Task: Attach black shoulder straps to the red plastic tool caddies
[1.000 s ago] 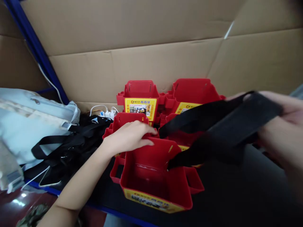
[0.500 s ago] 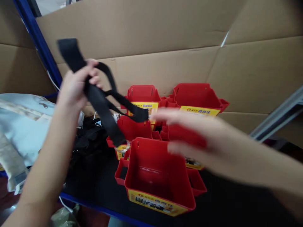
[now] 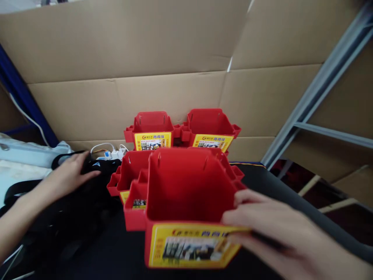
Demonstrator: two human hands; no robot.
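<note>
My right hand [image 3: 262, 225] grips the front right rim of a red plastic bin [image 3: 189, 182], thumb outside and fingers over the edge. The bin is open-topped, with side pockets and a yellow printed label [image 3: 192, 247] on its front; nothing shows inside. At the left, my left hand [image 3: 67, 175] rests over a heap of black straps [image 3: 84, 210], its thumb spread away from the fingers. The fingertips are partly lost against the dark webbing.
Behind stand stacked red bins, a left one [image 3: 153, 122] and a right one [image 3: 206, 122], with another [image 3: 131, 167] partly covered. White plugs [image 3: 116, 153] lie by the cardboard wall [image 3: 163, 46]. A light blue bag [image 3: 26, 155] sits left; a metal post [image 3: 317, 81] rises right.
The black strap went from my right hand to my left and off the front bin to the heap. My right hand now grips that bin, which appears higher and closer. The view has turned right.
</note>
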